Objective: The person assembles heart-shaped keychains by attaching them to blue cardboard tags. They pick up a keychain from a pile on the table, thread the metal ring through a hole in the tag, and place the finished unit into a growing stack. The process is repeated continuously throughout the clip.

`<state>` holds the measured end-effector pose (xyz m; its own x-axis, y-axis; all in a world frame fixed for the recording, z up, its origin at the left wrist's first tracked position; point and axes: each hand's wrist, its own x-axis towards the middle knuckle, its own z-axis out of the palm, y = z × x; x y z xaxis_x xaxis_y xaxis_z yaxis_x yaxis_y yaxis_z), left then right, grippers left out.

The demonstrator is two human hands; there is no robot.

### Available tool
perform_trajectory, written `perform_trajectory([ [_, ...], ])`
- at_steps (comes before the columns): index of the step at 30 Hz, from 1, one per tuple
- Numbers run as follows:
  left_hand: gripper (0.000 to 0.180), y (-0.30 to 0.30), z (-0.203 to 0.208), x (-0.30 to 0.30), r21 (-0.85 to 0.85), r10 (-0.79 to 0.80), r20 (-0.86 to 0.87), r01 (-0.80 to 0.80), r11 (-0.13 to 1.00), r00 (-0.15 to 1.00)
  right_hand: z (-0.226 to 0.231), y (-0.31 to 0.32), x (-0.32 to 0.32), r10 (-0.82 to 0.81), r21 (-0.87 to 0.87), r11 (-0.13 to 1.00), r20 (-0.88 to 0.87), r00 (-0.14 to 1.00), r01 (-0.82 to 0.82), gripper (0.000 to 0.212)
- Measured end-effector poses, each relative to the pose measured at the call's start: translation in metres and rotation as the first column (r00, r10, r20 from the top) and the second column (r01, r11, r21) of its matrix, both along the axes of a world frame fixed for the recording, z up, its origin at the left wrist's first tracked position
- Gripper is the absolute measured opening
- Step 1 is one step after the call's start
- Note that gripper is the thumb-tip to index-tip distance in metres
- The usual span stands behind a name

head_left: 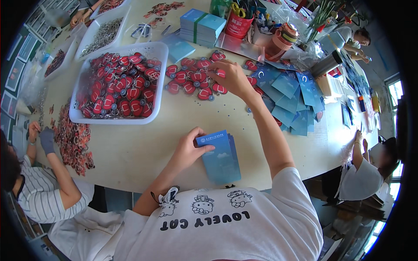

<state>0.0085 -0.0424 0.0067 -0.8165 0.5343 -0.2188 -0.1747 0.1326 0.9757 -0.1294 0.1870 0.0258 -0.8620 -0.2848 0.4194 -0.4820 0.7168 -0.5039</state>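
My left hand point(190, 150) grips a thin stack of blue printed cards point(222, 162) near the table's front edge, thumb on top and fingers behind. At least one more card shows at the stack's right side. Farther forward, my right hand point(230, 77) reaches into a loose pile of red keychains point(189, 75) with metal rings. Its thumb and fingers are bent together on a red keychain point(220, 73), which is partly hidden by the hand. Many more red keychains point(124, 89) fill a white plastic bin point(117, 120) at the left.
Overlapping blue cards point(283, 95) spread at the right. A banded card stack point(201, 28), a red pen cup point(238, 24) and a bottle point(282, 41) stand at the back. Metal rings fill another bin point(104, 35). A co-worker's gloved hand point(47, 140) is beside small red parts point(72, 143).
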Motion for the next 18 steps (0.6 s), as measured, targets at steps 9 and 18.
perform_trajectory([
  [9,0.019,-0.029,-0.010,-0.018,-0.027,0.090,-0.239,-0.099,0.995,0.967,-0.033,-0.035,0.039,0.014,0.089,0.996,-0.020,1.000,-0.012,0.043],
  [18,0.024,-0.029,0.009,-0.017,0.144,-0.075,-0.022,0.077,0.987,0.997,-0.046,0.026,-0.063,-0.403,0.003,0.914,-0.118,0.908,0.406,0.028],
])
